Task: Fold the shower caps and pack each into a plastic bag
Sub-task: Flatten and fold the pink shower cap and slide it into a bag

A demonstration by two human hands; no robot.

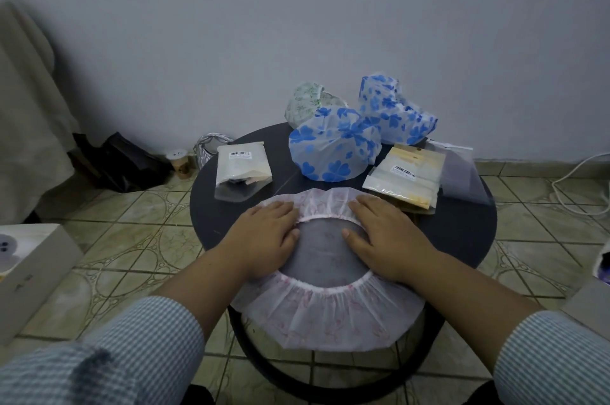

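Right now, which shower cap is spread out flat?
The pink-patterned cap under both hands, nearest the person; the blue-flowered and green-printed ones sit bunched behind.

pink-print cap — white | blue-flower caps | green-print cap | round table — dark

A white box is cut by the left edge; barcode labels are too small to read; a cable leaves at right.
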